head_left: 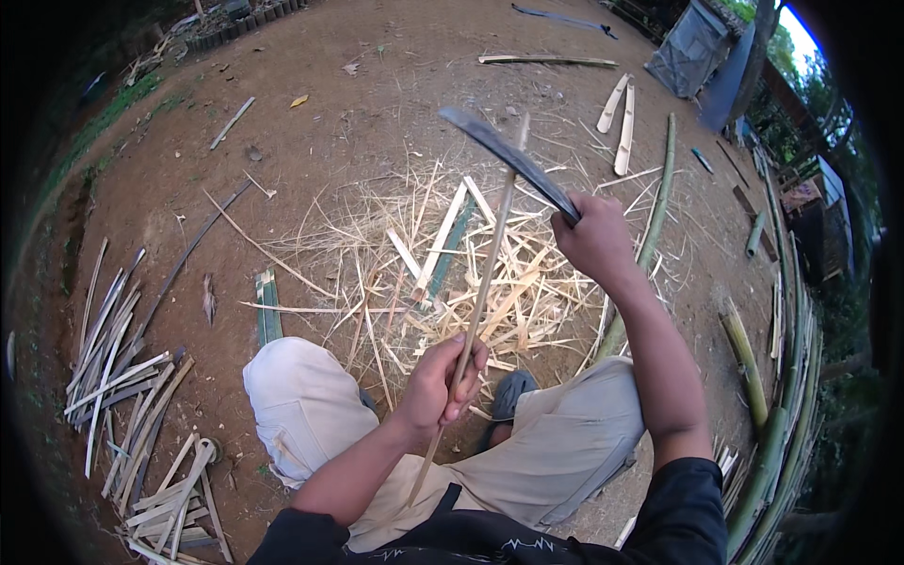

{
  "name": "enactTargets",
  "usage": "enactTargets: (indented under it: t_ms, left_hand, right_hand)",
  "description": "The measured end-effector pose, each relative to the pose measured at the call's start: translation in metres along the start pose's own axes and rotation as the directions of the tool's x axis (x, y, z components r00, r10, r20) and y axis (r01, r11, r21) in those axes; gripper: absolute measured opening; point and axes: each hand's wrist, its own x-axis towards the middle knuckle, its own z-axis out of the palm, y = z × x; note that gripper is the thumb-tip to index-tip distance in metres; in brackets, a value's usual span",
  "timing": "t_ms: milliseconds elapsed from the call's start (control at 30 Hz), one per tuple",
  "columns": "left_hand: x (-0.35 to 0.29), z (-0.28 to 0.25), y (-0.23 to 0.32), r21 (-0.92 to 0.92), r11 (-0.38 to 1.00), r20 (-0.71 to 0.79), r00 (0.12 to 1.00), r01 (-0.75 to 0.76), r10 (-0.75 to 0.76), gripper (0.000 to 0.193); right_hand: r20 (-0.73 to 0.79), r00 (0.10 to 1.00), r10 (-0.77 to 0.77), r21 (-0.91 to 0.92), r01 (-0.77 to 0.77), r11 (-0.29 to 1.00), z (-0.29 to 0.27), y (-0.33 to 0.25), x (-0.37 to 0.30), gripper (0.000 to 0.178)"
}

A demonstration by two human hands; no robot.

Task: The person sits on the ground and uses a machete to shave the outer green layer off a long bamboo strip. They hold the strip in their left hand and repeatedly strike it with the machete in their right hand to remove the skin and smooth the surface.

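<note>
My left hand (444, 384) is closed round a long, thin bamboo strip (486, 273), which slants up and away from my lap. My right hand (595, 242) grips the handle of a machete (504, 151); the handle itself is mostly hidden by my fingers. The dark, broad blade points up and to the left, crossing the strip near its far end. Whether the edge touches the strip or only passes over it, I cannot tell. Below the strip, pale bamboo shavings (527, 301) and a few split pieces are heaped on the ground between my knees.
Split bamboo strips (113, 348) lie in loose bundles at the left, with more strips (174, 513) nearer. A green bamboo pole (662, 198) stretches along my right side. Several poles (796, 405) line the far right. Two split halves (621, 127) lie ahead on the dirt.
</note>
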Motion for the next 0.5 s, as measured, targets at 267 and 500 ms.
enactTargets:
  t_ms: [267,500]
  left_hand:
    - [0.009,0.004,-0.004,0.250,0.968,-0.162,0.987,0.032,0.009,0.059]
    - [0.017,-0.005,-0.029,0.566,0.818,-0.170,0.957,-0.101,0.236,0.058]
  right_hand:
    - [0.257,0.963,-0.078,-0.168,0.124,0.978,0.005,-0.049,-0.023,0.008]
    - [0.172,0.984,0.036,-0.066,-0.025,0.998,0.007,-0.005,-0.002,0.010]
